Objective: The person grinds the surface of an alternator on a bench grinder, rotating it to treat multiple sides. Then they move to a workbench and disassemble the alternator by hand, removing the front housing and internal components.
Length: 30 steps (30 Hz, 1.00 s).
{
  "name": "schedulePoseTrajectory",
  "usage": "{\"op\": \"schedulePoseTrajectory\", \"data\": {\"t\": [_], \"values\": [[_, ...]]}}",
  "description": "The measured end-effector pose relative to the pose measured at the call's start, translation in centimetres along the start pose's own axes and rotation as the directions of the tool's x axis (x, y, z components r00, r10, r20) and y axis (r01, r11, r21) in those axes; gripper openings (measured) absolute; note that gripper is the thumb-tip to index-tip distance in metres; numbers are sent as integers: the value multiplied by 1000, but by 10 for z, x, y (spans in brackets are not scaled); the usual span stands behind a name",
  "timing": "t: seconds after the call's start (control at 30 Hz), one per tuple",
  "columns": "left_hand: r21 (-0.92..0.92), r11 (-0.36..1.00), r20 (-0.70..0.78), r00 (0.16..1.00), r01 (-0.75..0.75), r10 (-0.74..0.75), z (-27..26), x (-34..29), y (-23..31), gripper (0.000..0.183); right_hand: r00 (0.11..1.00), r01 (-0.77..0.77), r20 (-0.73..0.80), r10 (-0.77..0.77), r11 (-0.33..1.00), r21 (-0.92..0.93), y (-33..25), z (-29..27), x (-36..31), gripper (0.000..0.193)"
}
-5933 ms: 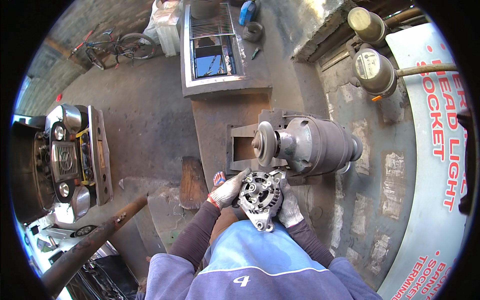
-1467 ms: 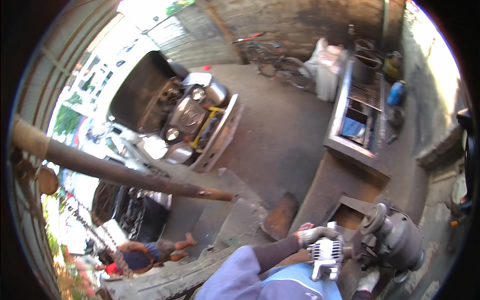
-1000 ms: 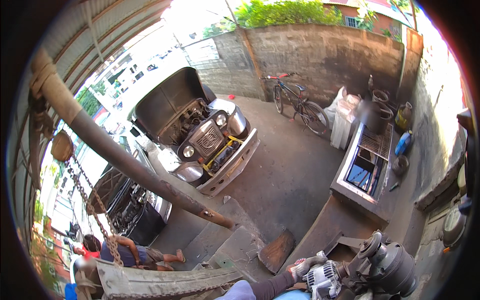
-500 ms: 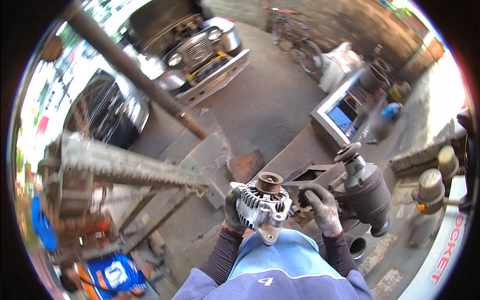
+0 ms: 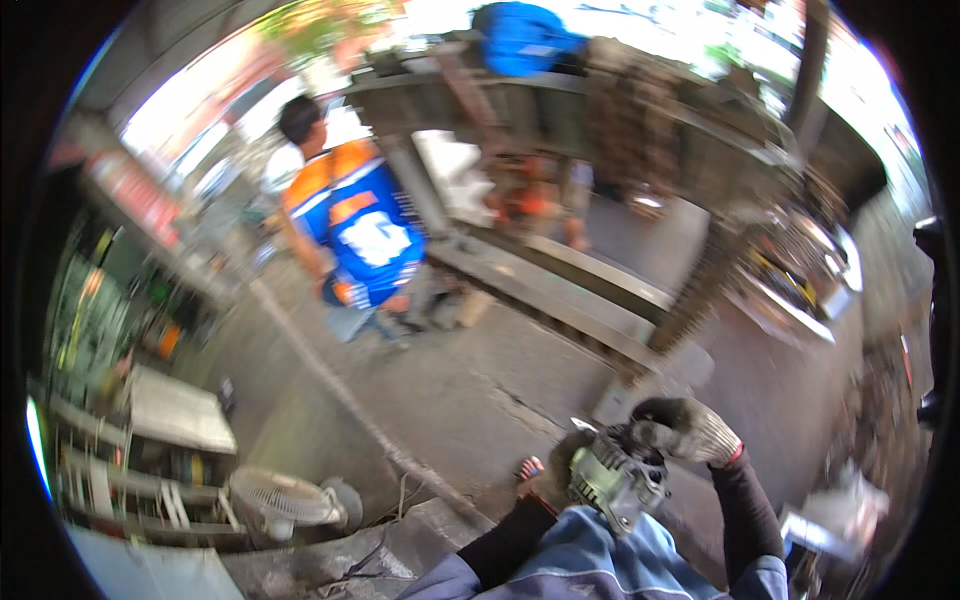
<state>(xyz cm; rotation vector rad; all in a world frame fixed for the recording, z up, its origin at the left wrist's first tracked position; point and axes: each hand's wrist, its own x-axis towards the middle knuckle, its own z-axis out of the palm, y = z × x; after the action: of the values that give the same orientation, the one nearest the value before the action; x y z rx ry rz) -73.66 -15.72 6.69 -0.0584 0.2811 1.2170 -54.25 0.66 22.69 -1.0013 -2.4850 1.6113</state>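
Observation:
An alternator (image 5: pixel 612 490), silver-grey with a finned housing, is held up in front of my body at the lower right. My left hand (image 5: pixel 562 466), in a dark-palmed work glove, grips it from the left; the housing hides most of those fingers. My gloved right hand (image 5: pixel 697 432) curls over the top of the alternator, where its pulley is. Those fingertips are dark and blurred, and they cover the pulley.
Ahead stands a heavy metal frame (image 5: pixel 560 280) with long beams. A person in a blue and orange shirt (image 5: pixel 375 235) is at the left of it. A fan (image 5: pixel 285 497) sits at lower left, and a vehicle front (image 5: pixel 800 270) shows at right.
My view has swung left, bringing the person and the fan into sight. My right hand has moved from beside the alternator onto its top. My left hand still holds it.

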Motion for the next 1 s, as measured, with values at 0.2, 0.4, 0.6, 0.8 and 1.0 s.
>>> {"op": "schedulePoseTrajectory", "data": {"t": [0.2, 0.4, 0.6, 0.8, 1.0], "values": [[-189, 912, 100, 917, -364, 387, -52, -103, 123, 49, 714, 519, 461, -526, 841, 155, -124, 70, 197, 46], [-230, 726, -161, 761, -648, 628, -81, -195, 204, 52, 585, 281, 803, -110, 957, -75, -259, 172, 351, 49], [-103, 282, -411, 299, -954, 861, -127, -274, 295, 55, 749, 199, 662, -22, 961, -194, -341, 301, 499, 51], [103, 142, -477, 77, -984, 875, -152, -387, 409, 76, 387, 171, 826, -409, 913, 371, -430, 414, 619, 46], [57, -217, -620, -205, -975, 757, -143, -483, 511, 73, -185, 589, 925, -332, 716, 375, -578, 549, 694, 85]]}}
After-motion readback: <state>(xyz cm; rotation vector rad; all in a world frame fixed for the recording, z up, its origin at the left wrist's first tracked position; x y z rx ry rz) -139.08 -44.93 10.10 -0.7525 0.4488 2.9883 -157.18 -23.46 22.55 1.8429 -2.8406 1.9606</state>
